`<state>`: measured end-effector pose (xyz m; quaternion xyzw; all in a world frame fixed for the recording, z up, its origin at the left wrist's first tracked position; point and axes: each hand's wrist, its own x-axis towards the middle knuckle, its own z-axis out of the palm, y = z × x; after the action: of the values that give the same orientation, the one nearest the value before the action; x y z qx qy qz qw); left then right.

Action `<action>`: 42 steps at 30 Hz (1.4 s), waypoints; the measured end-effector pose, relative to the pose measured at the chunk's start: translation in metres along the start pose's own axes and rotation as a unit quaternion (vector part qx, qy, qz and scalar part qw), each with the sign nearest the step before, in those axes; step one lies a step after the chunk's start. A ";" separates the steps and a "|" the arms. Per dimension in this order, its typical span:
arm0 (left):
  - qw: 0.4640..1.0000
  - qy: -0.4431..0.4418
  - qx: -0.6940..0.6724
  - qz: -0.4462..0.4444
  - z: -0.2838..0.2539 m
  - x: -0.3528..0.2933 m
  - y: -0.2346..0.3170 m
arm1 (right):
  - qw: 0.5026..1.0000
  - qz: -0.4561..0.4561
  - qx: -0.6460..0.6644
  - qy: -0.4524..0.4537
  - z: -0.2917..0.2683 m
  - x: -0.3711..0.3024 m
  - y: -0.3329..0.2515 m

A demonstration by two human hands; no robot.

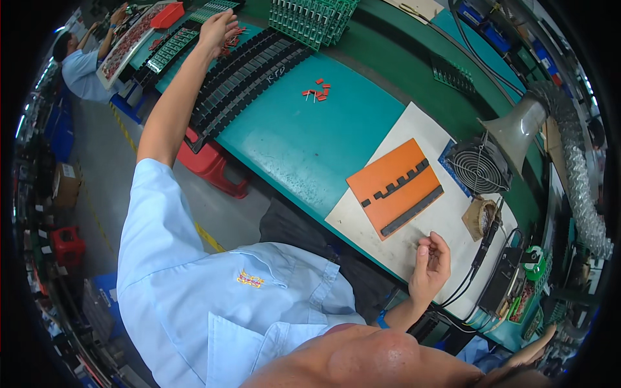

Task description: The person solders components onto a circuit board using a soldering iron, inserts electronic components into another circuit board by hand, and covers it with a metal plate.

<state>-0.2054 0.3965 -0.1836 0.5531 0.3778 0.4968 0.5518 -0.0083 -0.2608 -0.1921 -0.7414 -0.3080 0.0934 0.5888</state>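
My left arm reaches out to the far upper left, and my left hand [217, 31] is over the red components [233, 43] beside the black slotted rack [249, 81]. Its fingers look slightly bent and apart, with nothing visible in them. On the near right, my right hand [432, 268] hovers by the white sheet's near edge, palm up. Its fingers curl loosely with the thumb apart, and I see nothing held. Just beyond it lies an orange square plate [388, 174] with a dark notched strip and a dark bar on it.
Loose red components [318, 92] lie on the teal mat [284, 136]. Green circuit boards [310, 21] stand in a row at the back. A fan [477, 169], a funnel-shaped duct [521, 129] and a soldering iron [488, 236] with its cable are on the right. A red stool [213, 169] stands below the table.
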 end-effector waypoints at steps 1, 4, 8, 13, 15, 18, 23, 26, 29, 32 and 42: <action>1.000 0.001 -0.001 0.001 0.008 -0.011 0.007 | 1.000 -0.002 0.000 -0.001 0.000 0.002 0.000; 0.993 -0.042 0.102 0.028 0.066 -0.041 0.029 | 1.000 0.005 0.008 0.012 0.001 0.000 -0.001; 0.987 -0.022 0.151 0.040 0.069 -0.019 0.018 | 1.000 -0.008 0.019 -0.005 0.002 0.010 -0.001; 0.987 -0.039 0.156 0.020 0.105 -0.001 0.014 | 0.999 -0.014 0.019 0.021 0.000 0.004 -0.001; 0.988 -0.047 0.150 -0.005 0.112 -0.001 0.018 | 0.999 -0.018 0.019 0.028 0.000 0.002 0.000; 0.997 -0.064 0.052 0.011 0.102 0.004 0.010 | 0.999 -0.025 0.025 0.020 -0.001 0.005 0.002; 0.990 -0.077 -0.101 0.057 0.105 0.021 0.011 | 0.999 -0.028 0.028 0.012 -0.002 0.004 0.001; 0.982 -0.064 -0.153 0.089 0.104 0.018 0.016 | 0.999 -0.025 0.028 0.006 -0.001 0.004 0.001; 0.979 -0.152 -0.051 0.129 0.136 -0.057 0.047 | 0.999 -0.029 0.016 0.012 -0.001 0.005 0.003; 0.996 -0.071 -0.036 0.047 0.159 -0.117 0.087 | 0.999 -0.036 0.013 0.005 0.001 0.003 0.005; 0.955 -0.254 -0.083 -0.128 0.095 -0.294 0.031 | 0.999 -0.045 0.002 -0.029 0.002 0.008 0.004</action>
<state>-0.1826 0.0867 -0.1828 0.5600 0.2505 0.2948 0.7326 -0.0020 -0.2549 -0.1945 -0.7227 -0.3579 0.0894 0.5845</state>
